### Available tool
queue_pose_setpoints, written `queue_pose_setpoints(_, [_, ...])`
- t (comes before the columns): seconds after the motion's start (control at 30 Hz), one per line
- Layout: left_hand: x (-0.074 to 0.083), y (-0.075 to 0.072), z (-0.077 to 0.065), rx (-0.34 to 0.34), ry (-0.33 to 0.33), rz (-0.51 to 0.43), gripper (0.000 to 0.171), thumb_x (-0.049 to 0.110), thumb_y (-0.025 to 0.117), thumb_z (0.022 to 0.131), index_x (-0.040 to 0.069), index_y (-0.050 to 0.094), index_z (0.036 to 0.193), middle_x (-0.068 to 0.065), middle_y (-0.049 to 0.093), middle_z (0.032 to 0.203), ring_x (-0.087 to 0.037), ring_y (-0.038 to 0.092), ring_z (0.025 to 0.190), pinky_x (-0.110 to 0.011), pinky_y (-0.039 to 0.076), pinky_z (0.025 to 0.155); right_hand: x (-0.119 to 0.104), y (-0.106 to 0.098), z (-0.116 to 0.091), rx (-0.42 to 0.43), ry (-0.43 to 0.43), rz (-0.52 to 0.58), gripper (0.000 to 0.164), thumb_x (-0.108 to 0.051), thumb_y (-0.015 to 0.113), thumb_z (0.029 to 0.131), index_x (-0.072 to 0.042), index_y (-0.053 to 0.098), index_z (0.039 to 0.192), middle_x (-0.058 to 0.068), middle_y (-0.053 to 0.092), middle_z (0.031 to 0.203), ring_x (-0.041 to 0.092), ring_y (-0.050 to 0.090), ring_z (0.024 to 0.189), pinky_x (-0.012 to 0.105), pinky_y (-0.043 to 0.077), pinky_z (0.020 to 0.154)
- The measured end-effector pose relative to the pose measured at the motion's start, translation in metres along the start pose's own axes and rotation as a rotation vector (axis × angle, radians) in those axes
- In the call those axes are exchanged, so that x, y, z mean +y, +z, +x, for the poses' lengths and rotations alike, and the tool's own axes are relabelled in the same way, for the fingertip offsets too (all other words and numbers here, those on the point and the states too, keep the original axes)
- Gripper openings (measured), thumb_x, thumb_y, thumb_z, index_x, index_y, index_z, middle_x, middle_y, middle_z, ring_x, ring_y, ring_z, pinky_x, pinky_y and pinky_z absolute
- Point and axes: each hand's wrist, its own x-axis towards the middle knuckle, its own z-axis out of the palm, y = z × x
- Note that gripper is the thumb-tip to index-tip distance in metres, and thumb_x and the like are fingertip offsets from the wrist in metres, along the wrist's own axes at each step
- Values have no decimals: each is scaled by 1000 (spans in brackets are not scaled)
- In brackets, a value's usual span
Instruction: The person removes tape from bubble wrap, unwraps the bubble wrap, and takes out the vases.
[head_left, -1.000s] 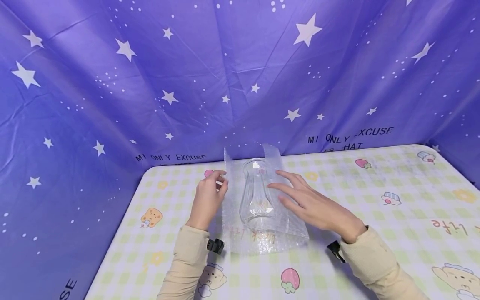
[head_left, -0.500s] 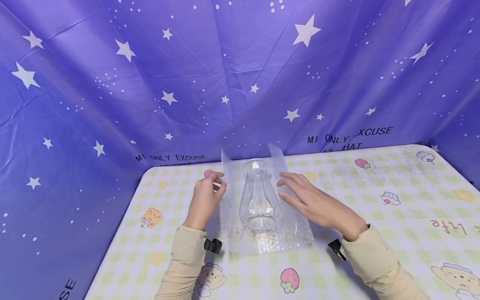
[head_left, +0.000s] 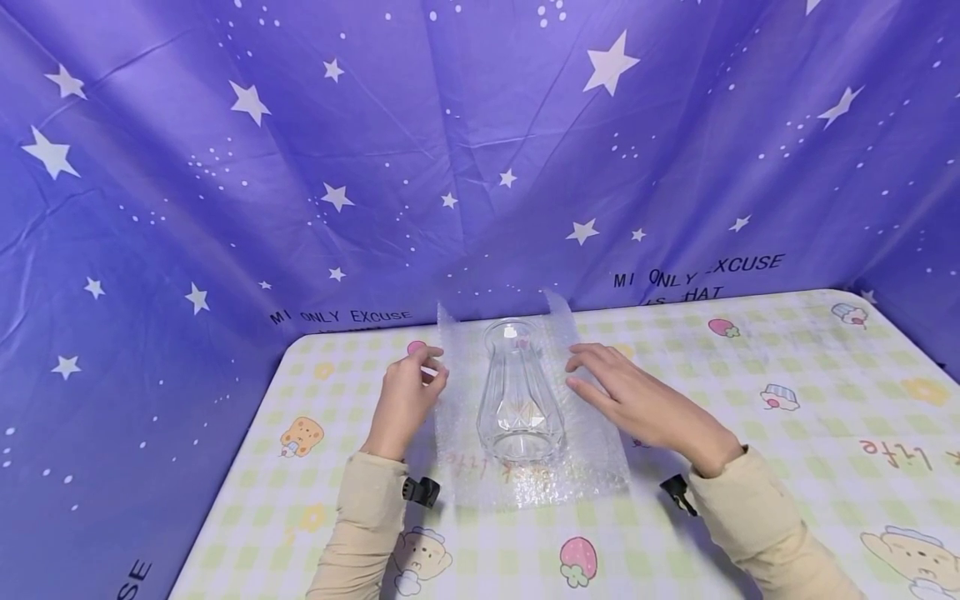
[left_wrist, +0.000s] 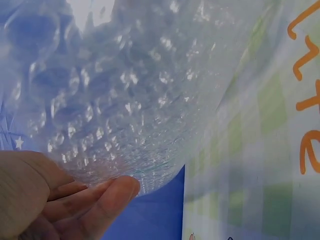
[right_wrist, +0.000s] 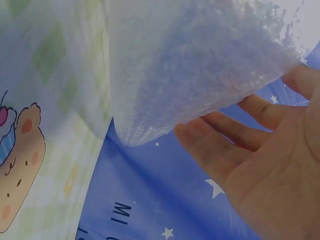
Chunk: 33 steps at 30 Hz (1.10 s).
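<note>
A clear faceted glass vase point(head_left: 521, 408) lies on a sheet of bubble wrap point(head_left: 517, 496) in the head view, its wider end toward me. The sheet's left and right sides rise up beside it. At the left side, my left hand point(head_left: 405, 400) has its fingers bent and its fingertips right at the wrap's raised edge; the left wrist view shows a fingertip point(left_wrist: 131, 185) against the bubbled surface. My right hand point(head_left: 645, 400) is at the opposite side, fingers loosely spread. In the right wrist view its fingertips point(right_wrist: 187, 131) touch the edge of the wrap.
The table cover point(head_left: 315, 542) has a pale green check with cartoon prints. A purple starry curtain point(head_left: 480, 150) hangs along the table's back and sides. A black strap point(head_left: 422, 492) is on the left wrist and another black piece point(head_left: 678, 493) on the right.
Both hands have moved outward, the right one farther. The raised sides of the bubble wrap have spread apart, uncovering more of the vase's right side. The vase has stayed in place.
</note>
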Motion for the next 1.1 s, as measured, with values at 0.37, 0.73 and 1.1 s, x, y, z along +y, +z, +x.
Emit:
queue_pose_setpoints(0.37, [-3,-2,0,-32,-24,-13,26,9,66,84,7,63,109,-2,67,86,-14,64,72,-23,52,54,9,-3,-1,11,-29,-35,34,-34,42,98,-7,49,118,16,39,138,31,34,128,49,30,104])
queue_pose_setpoints(0.73, [-6,-3,1,-38,-32,6,28,6,68,82,3,64,109,-3,67,85,-14,65,69,-26,53,58,18,-6,0,27,-59,-65,25,-14,52,93,-3,48,115,14,50,123,31,43,120,48,36,99])
queue_pose_setpoints(1.1, [-10,-5,0,-77,-84,-30,30,7,67,82,4,62,112,-4,66,88,-14,65,69,-23,51,53,24,-8,0,11,-23,-51,34,-12,54,91,1,46,121,16,50,123,31,50,109,47,42,91])
